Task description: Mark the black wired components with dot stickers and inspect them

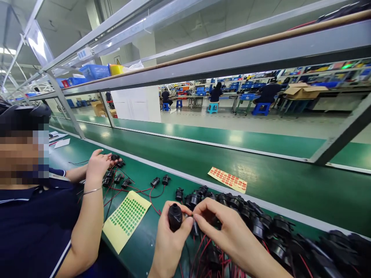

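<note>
My left hand point(167, 245) is closed around a black cylindrical plastic part point(175, 217) with a short nozzle at its top end, held up toward me. The fingertips of my right hand point(222, 224) are pinched together and meet my left fingertips beside the part. What lies between the right fingertips is too small to make out. Beneath and to the right of my hands is a pile of similar black parts point(278, 247) with red and black wires point(203, 247).
A sheet of green dot stickers point(130, 216) lies on the green bench point(142, 243) to the left. A sheet of red stickers point(227, 179) is behind the pile. At left, a co-worker's hand point(100, 164) handles another black part point(115, 157). A metal frame point(342, 131) rises behind.
</note>
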The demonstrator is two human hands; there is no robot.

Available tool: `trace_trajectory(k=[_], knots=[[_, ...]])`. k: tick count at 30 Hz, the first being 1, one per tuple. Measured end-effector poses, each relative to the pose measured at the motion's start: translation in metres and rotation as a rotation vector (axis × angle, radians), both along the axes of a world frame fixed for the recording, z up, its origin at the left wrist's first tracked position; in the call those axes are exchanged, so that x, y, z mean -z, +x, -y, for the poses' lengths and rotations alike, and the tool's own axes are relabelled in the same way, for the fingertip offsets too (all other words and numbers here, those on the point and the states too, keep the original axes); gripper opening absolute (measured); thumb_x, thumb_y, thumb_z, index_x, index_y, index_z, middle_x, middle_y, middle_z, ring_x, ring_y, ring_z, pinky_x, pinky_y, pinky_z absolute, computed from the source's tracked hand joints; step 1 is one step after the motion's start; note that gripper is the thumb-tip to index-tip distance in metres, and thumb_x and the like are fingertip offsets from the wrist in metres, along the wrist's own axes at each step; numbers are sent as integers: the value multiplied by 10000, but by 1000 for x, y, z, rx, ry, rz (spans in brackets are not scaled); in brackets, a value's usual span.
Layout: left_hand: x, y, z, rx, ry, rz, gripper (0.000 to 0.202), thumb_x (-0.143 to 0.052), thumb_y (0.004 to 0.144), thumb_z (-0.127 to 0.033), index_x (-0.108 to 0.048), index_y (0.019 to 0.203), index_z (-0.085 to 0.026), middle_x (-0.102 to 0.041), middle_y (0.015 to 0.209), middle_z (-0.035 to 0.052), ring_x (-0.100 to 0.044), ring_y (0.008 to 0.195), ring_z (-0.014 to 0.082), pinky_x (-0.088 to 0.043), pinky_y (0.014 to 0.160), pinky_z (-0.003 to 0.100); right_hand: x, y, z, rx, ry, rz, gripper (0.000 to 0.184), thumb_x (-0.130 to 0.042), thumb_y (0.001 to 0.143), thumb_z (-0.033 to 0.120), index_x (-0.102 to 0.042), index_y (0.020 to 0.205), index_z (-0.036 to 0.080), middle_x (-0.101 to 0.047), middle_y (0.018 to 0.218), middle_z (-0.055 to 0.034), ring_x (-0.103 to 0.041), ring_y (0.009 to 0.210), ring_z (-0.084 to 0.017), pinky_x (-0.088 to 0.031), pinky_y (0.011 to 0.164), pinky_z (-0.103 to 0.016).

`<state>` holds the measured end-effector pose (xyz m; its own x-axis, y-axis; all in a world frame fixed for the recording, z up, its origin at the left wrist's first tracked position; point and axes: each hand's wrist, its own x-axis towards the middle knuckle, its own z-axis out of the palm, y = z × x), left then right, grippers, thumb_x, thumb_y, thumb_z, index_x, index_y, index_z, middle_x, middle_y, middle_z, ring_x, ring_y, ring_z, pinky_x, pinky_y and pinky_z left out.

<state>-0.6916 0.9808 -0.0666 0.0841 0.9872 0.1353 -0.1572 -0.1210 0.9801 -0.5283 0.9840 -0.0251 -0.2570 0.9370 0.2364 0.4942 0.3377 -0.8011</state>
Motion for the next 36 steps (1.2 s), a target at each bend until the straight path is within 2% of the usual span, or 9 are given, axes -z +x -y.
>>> trace_trajectory(k=[6,10,15,19,22,25,29,32,36], knots=[[6,-8,2,-130,-10,69,167,-717,871,-337,-593,873,-225,-576,860,-16,-539,828,153,-437,800,264,7,-17,-1,10,163,7,140,-552,969,326,-632,892,241,-673,809,-26,-633,705,-185,-494,647,-301],[10,-11,3,-190,-36,108,189,-724,873,-356,-577,886,-237,-553,848,-32,-508,754,131,-407,700,257,4,-20,-4,24,145,-69,171,-576,960,351,-642,845,243,-664,757,-13,-609,662,-177,-504,621,-286],[14,-11,4,-180,-38,114,210,-725,875,-381,-576,905,-236,-562,878,-23,-532,798,141,-421,731,263,4,-24,-5,-22,85,-76,193,-570,961,347,-663,836,233,-675,767,-15,-608,668,-170,-490,615,-271],[9,-10,7,-159,3,89,222,-697,891,-410,-589,924,-218,-592,902,0,-569,855,159,-459,803,271,7,-27,-5,-36,102,-68,196,-551,948,324,-632,798,226,-644,727,0,-586,641,-154,-467,594,-253],[4,-10,13,-60,64,105,358,-649,902,-474,-595,1143,-215,-640,1065,49,-599,951,197,-477,890,314,2,-25,-6,-7,112,-90,201,-534,930,320,-607,771,221,-616,707,9,-559,624,-146,-448,588,-247],[5,-13,20,-18,137,111,452,-512,960,-530,-553,1284,-217,-610,1288,101,-595,1080,238,-462,973,363,-10,-17,-8,-7,-12,-152,245,-537,928,386,-593,761,215,-582,706,13,-531,645,-150,-431,603,-253],[17,-13,26,-97,214,4,350,-400,1027,-475,-589,1144,-204,-669,1116,98,-640,1031,212,-493,923,341,-22,-8,-6,-140,-327,-254,288,-591,918,455,-579,768,209,-587,713,16,-524,682,-151,-424,640,-252],[29,-7,23,-165,150,29,341,-402,1029,-485,-583,1106,-207,-666,1062,77,-650,999,186,-504,910,312,-12,-14,-3,-93,-327,-335,316,-563,938,496,-568,791,215,-588,726,14,-540,694,-157,-447,654,-256],[39,13,14,-326,-16,197,370,-471,991,-540,-588,1120,-213,-646,1146,80,-629,1063,191,-511,936,301,23,-32,1,169,-23,-274,287,-465,997,473,-550,867,232,-572,755,11,-554,659,-156,-467,606,-248]])
